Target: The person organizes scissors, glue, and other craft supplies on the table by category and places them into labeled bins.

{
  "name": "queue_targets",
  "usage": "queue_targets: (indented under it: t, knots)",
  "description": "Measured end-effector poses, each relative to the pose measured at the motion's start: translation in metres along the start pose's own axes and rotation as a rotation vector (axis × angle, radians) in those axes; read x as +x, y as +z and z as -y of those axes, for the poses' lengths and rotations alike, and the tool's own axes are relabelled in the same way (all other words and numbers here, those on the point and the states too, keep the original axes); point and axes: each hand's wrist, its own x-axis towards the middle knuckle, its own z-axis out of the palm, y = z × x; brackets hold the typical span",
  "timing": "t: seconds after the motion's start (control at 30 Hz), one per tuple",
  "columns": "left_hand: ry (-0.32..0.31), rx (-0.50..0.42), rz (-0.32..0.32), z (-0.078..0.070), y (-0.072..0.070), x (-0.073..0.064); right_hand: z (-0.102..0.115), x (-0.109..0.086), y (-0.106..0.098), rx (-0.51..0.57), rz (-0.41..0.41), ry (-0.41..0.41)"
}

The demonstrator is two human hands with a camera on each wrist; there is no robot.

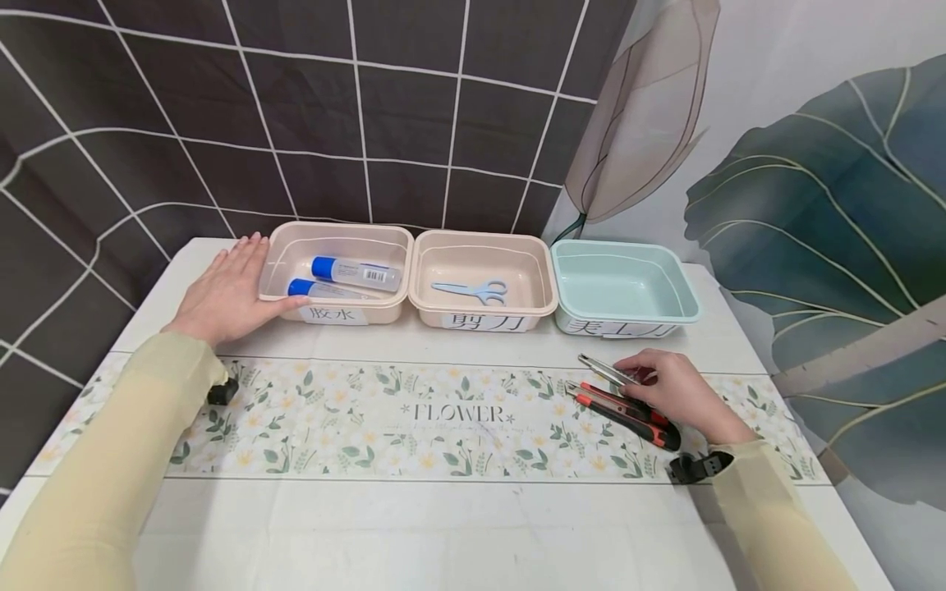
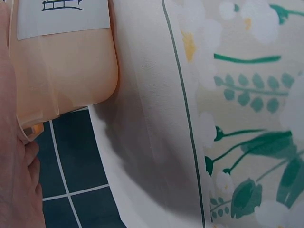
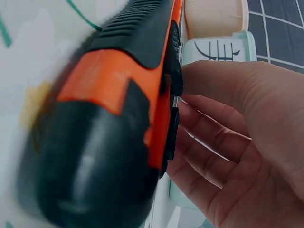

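Observation:
My left hand (image 1: 229,291) rests with extended fingers against the left side of a beige bin (image 1: 336,313), its thumb at the front rim. Two clear glue bottles with blue caps lie inside that bin; one glue bottle (image 1: 362,273) is behind the other. On the right, my right hand (image 1: 676,390) pinches a silver utility knife (image 1: 606,369) between thumb and fingers. Close beside it lie a red-and-black utility knife (image 1: 613,397) and an orange-and-black utility knife (image 1: 628,423). In the right wrist view, the orange-and-black utility knife (image 3: 104,80) hides much of the silver one.
A middle beige bin (image 1: 484,238) holds light-blue scissors (image 1: 473,290). To its right stands a mint-green bin (image 1: 624,283), with nothing visible inside. Labels face forward on all three bins. A floral runner (image 1: 332,427) crosses the white table (image 1: 369,533).

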Motion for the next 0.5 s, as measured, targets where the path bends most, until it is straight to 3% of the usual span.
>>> queue_targets:
  t: [0.5]
  knots:
    - [0.008,0.003,-0.008,0.0018,-0.0004,0.0022,0.0039,-0.0006,-0.0094,0.020,-0.040,0.012]
